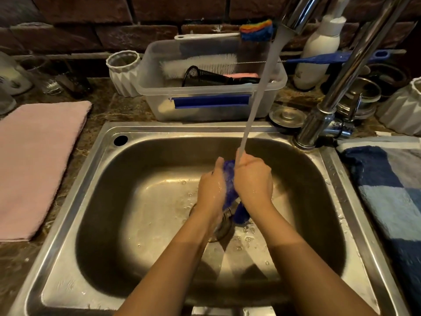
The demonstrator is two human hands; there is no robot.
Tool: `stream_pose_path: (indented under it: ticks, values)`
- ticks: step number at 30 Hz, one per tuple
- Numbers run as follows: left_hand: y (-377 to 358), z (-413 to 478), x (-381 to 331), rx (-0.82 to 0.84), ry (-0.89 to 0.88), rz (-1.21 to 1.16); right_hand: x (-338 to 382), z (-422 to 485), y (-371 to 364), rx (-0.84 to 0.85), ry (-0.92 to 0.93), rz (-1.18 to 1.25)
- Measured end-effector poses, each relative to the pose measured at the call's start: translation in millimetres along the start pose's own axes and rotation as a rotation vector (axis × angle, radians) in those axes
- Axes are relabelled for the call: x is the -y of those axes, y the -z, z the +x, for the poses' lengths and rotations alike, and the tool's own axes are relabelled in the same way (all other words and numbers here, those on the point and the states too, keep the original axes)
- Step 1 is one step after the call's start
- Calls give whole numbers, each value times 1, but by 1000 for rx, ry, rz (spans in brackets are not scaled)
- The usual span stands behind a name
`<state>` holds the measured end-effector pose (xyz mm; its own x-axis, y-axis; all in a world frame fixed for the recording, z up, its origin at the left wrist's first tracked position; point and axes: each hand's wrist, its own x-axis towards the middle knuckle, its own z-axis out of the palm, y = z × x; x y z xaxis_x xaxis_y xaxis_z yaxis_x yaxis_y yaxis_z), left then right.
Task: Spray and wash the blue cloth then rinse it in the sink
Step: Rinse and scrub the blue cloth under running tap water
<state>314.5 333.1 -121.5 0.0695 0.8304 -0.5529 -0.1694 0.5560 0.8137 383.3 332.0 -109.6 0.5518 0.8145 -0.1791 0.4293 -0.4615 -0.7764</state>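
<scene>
The blue cloth [230, 181] is bunched between both hands over the middle of the steel sink [141, 133]. My left hand [210, 185] grips its left side and my right hand [252, 179] grips its right side. A wet end of the cloth hangs down below the hands above the drain. A stream of water [257, 94] runs from the chrome tap [328, 96] onto the cloth and my right hand. The sink floor is wet with drops.
A clear plastic tub [205, 110] with brushes stands behind the sink. A pink towel [34, 165] lies on the counter at left, a blue patterned towel [391, 192] at right. A white bottle [319, 51], white ribbed cups and metal lids stand at the back.
</scene>
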Motion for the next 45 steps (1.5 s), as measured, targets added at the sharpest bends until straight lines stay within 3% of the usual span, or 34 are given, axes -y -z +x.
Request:
stream_pose_path:
  ticks: [3,6,8,12,15,17,21,25,28,30,33,35,39,45]
  values:
    - [-3,-9,4,3,21,-51,-1,19,-4,55,-155,24]
    - [3,-12,1,48,30,-37,-11,25,-7,93,-119,78]
    - [7,-15,-5,157,74,-134,-17,26,-5,149,-85,188]
    - [8,-19,-10,324,192,-366,-22,30,-1,392,-315,230]
    - [11,-19,-17,460,193,-473,-44,29,5,486,-336,407]
    - [16,-15,-23,515,163,-456,-58,31,14,559,-360,534]
    - [34,-7,-35,436,116,-171,-63,37,38,723,-340,755]
    - [49,2,-31,315,185,174,-38,30,55,632,-55,525]
    - [46,5,-25,321,221,110,-20,21,55,529,178,182]
    - [49,10,-19,368,228,10,-15,16,51,514,280,126]
    - [52,9,-16,436,279,-145,-7,10,50,508,269,147]
    - [46,8,-16,353,299,-255,-4,7,49,490,231,129]
    - [24,6,-13,119,165,-127,-7,-8,32,349,255,25]
    - [-2,-1,6,1,-10,-26,-4,-6,12,91,144,-41]
